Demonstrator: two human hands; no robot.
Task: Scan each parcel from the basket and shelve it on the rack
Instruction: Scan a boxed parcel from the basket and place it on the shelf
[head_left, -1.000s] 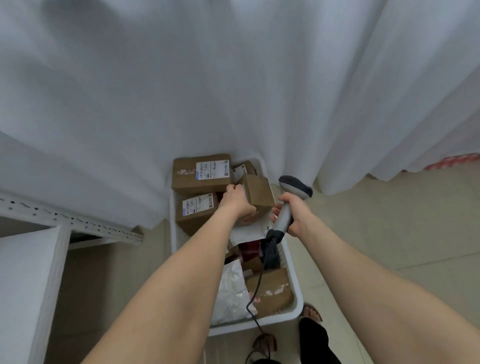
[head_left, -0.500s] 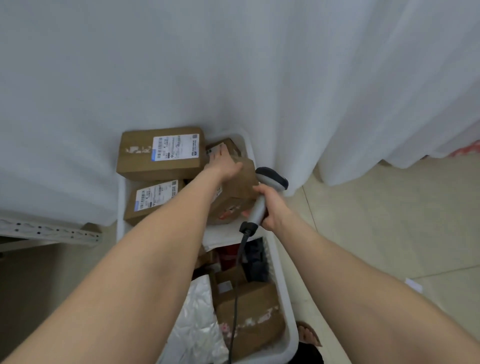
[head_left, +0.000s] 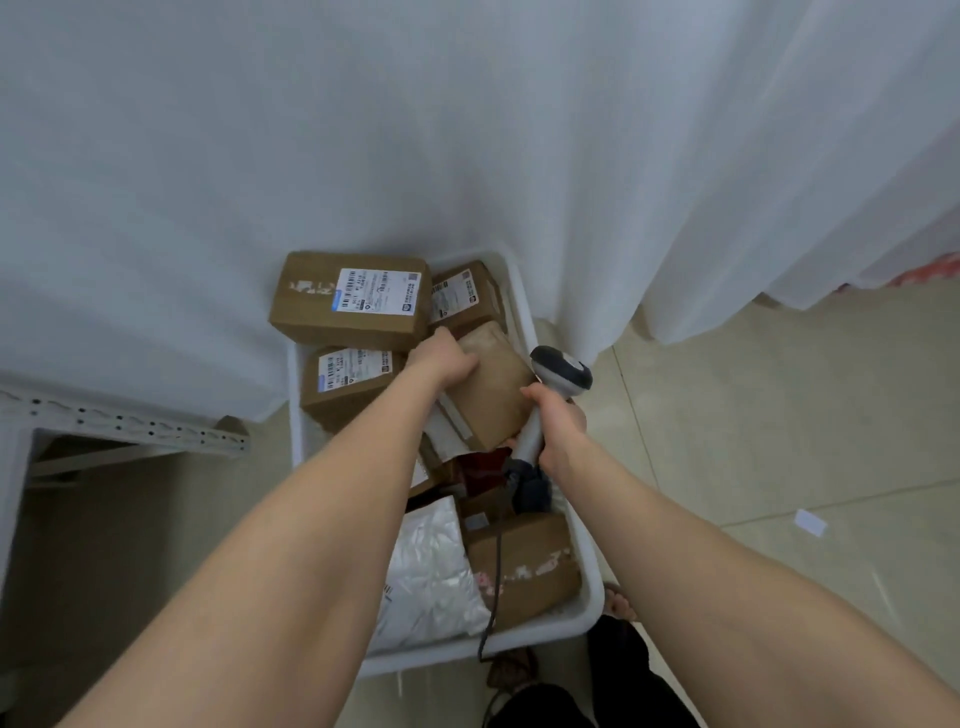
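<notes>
We look down over two bare forearms into a white plastic basket (head_left: 593, 597) standing on a tiled floor (head_left: 779, 441) against a white curtain (head_left: 467, 130). The left hand (head_left: 441, 358) grips a plain brown cardboard parcel (head_left: 493, 395), fingers curled over its upper left edge. The parcel sits tilted in the middle of the basket, above the other packages; we cannot tell whether its lower end rests on them. The right hand (head_left: 558, 431) is wrapped tight around the grey handle of a handheld barcode scanner (head_left: 561, 370), whose dark head stands just beside the parcel's right edge. The scanner's black cable (head_left: 498, 571) trails down across the basket and over its near rim.

At the far end of the basket lies a large labelled box (head_left: 353, 301), with a second labelled box (head_left: 348, 379) just below it and a smaller labelled box (head_left: 465, 296) to its right. Nearer to us lie a silver poly mailer (head_left: 431, 566) and a brown box with torn tape (head_left: 524, 566), side by side. Something red (head_left: 485, 467) shows between the packages.

On the left we see the perforated grey beam of a metal rack (head_left: 119, 421), well apart from the parcel. A scrap of white paper (head_left: 810, 522) lies on the floor at right. A sandalled foot (head_left: 621, 605) shows just past the basket's near corner.
</notes>
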